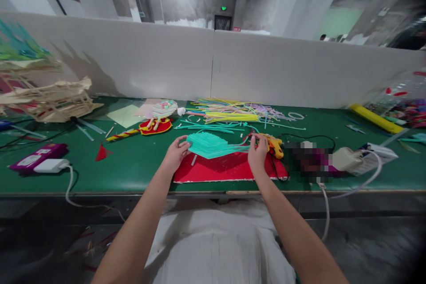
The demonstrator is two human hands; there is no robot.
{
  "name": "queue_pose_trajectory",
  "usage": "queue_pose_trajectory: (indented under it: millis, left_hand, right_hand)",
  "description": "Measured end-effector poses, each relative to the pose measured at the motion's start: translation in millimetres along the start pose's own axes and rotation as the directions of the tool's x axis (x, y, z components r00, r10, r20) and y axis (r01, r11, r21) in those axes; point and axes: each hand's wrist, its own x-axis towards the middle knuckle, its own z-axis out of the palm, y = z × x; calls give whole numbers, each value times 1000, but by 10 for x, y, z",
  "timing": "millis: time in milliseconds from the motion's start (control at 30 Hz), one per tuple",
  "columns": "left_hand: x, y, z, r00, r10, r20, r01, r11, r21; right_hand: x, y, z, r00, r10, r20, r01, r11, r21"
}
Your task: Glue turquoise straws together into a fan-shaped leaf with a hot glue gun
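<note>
A flat teal leaf-shaped piece (209, 145), which looks built from rows of pipe cleaners, is raised over a red board (213, 173). My left hand (178, 153) grips its left edge, thumb and fingers closed on it. Loose teal strands trail from the right side of the piece to my right hand (258, 153), whose fingers are pinched around their ends. Just beyond that hand lies a yellow-orange glue gun (275, 146), partly covered by my fingers. Teal pipe cleaners (213, 127) rest on the green table behind the piece.
Yellow and pastel pipe cleaners (233, 113) are heaped at the back. Left of them lies a red-and-yellow fan-shaped craft (155, 127) with a tassel. Purple power strips, one at the left (41, 159), have white cables. A white partition (149, 62) borders the table's back.
</note>
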Motion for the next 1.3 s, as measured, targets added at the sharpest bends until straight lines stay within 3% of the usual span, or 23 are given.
queue_pose_trajectory:
  millis: [133,233,300,400,467,533,667,733,900,1100,1300]
  left_hand:
    - [-25,-22,-119,1000,-11,-1,11,989,150]
    - [-46,-34,-205,997,71,-12,-59,897,439]
    - [-77,-2,-221,972,235,-3,-175,732,658]
    - [-150,84,-149,862,491,128,-348,390,852]
    - [-198,123,-53,812,516,271,-459,279,844]
    - [-231,115,52,785,449,427,-566,239,789]
    - [-247,-39,178,748,312,587,-659,242,712]
    - [-241,-143,181,747,271,608,-665,311,678]
    - [-217,-300,117,781,159,604,-598,465,652]
    - [-198,-312,102,785,155,599,-588,492,643]
    - [-208,-299,114,792,148,592,-574,508,642]
  right_hand:
    - [1,32,-9,1000,7,-16,-7,1000,11]
    - [3,59,-20,1000,7,-18,-7,1000,-11]
    - [5,62,-30,1000,-13,-1,13,999,-43]
    - [-8,6,-47,992,-98,76,105,991,-84]
    - [-41,-77,-59,965,-196,175,210,976,-60]
    - [-99,-180,-69,892,-316,324,327,945,23]
    - [-240,-335,-79,669,-456,587,436,880,188]
    - [-287,-346,-78,627,-442,641,436,882,182]
    - [-301,-282,-72,644,-351,680,408,909,84]
    - [-294,-296,-76,688,-344,639,443,896,5]
    - [-331,-272,-70,781,-259,568,438,876,-202]
